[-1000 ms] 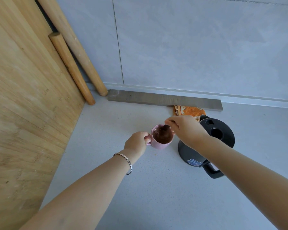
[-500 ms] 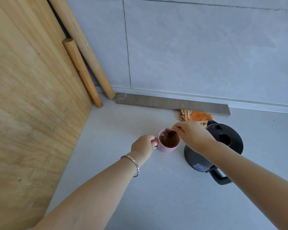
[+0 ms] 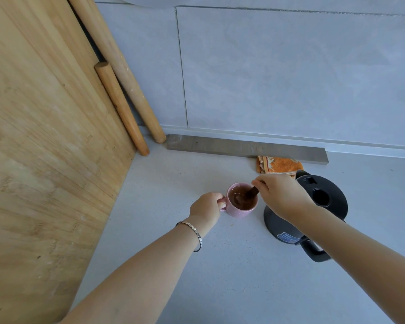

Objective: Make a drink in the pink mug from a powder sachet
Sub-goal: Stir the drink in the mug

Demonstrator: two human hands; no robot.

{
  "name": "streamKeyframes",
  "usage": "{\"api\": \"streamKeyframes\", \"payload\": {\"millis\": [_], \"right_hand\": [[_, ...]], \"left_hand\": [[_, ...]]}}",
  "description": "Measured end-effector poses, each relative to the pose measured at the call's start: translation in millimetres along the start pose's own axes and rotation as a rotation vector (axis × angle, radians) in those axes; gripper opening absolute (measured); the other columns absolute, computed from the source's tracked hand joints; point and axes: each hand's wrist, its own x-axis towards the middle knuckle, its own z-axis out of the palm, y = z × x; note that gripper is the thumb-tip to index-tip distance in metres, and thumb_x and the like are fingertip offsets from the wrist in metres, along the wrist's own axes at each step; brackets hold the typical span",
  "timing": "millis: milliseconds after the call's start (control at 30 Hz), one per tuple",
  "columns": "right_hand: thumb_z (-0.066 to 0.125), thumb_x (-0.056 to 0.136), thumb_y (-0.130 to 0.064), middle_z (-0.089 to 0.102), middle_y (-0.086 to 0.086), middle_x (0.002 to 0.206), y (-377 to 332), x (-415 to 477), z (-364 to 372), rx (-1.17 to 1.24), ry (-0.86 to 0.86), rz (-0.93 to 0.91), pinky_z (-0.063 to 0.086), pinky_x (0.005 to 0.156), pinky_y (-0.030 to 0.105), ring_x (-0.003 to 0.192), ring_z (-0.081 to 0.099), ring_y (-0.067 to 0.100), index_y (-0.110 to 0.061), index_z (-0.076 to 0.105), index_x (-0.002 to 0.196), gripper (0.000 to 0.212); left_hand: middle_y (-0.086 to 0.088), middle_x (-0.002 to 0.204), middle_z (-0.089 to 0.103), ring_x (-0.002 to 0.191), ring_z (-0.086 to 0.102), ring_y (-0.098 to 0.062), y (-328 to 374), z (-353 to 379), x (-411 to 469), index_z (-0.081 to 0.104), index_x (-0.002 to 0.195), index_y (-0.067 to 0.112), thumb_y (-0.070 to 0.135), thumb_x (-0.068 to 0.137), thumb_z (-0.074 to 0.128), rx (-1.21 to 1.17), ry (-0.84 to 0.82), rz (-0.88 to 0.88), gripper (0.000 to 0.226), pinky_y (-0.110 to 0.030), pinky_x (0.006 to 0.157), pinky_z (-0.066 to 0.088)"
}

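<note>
The pink mug (image 3: 237, 212) sits at the kettle's (image 3: 337, 202) 9 o'clock, left hand (image 3: 206, 206) curled round its handle; the right hand (image 3: 281, 195) pinches a dark stirrer (image 3: 253, 194), now swung to the mug's 2 o'clock rim, liquid evenly brown, so mixing looks nearly done.

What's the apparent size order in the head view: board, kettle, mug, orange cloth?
1. board, by far the largest, and also nearest the camera.
2. kettle, partly covered.
3. mug and cloth look alike. The cloth is partly hidden, so I won't rank them.
</note>
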Motion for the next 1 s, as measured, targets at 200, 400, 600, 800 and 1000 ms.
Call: {"api": "streamKeyframes", "payload": {"millis": [200, 400, 600, 800, 1000], "right_hand": [[0.045, 0.095, -0.025, 0.052, -0.006, 0.060, -9.0, -15.1, -19.1, 0.077, 0.126, -0.066, 0.038, 0.053, 0.020, 0.063, 0.058, 0.021, -0.007, 0.067, 0.088, 0.030], [0.053, 0.091, -0.022, 0.061, 0.002, 0.059, -0.7, -46.3, -44.9, 0.173, 0.372, -0.229, 0.046, 0.061, 0.025, 0.061, 0.056, 0.018, -0.009, 0.070, 0.088, 0.022], [0.042, 0.086, -0.036, 0.059, -0.009, 0.069, 17.5, -68.2, -37.9, 0.289, 0.403, -0.246, 0.039, 0.069, 0.000, 0.080, 0.056, 0.009, -0.010, 0.071, 0.093, 0.040], [0.042, 0.086, -0.038, 0.059, -0.013, 0.076, 30.2, -76.9, -22.5, 0.411, 0.397, -0.244, 0.049, 0.069, 0.009, 0.079, 0.061, 0.009, -0.009, 0.069, 0.093, 0.040], [0.043, 0.089, -0.038, 0.059, -0.007, 0.075, 31.0, -79.5, -14.9, 0.383, 0.412, -0.285, 0.048, 0.068, 0.009, 0.078, 0.059, 0.003, -0.008, 0.068, 0.094, 0.040]], "left_hand": [[-0.013, 0.099, 0.069, 0.087, 0.059, -0.029, -0.3, 0.4, 0.7, 0.064, 0.095, 0.007, 0.015, 0.094, 0.045, 0.005, 0.000, 0.007, 0.020, -0.027, 0.067, 0.035], [-0.012, 0.098, 0.070, 0.086, 0.059, -0.028, -1.1, 2.3, 1.3, 0.065, 0.093, 0.010, 0.015, 0.092, 0.046, 0.004, 0.011, 0.004, 0.019, -0.026, 0.068, 0.035], [-0.011, 0.099, 0.070, 0.093, 0.061, -0.031, -2.3, 2.5, 1.6, 0.066, 0.094, 0.011, 0.016, 0.092, 0.048, 0.012, 0.005, 0.007, 0.019, -0.027, 0.070, 0.037], [-0.010, 0.099, 0.070, 0.094, 0.061, -0.032, -1.2, 2.9, 2.5, 0.066, 0.094, 0.012, 0.017, 0.091, 0.049, 0.010, -0.004, -0.015, 0.018, -0.027, 0.069, 0.037], [-0.011, 0.099, 0.070, 0.093, 0.061, -0.030, 0.1, 1.4, 0.5, 0.067, 0.097, 0.012, 0.016, 0.092, 0.049, 0.032, -0.006, -0.010, 0.019, -0.028, 0.069, 0.038]]}}
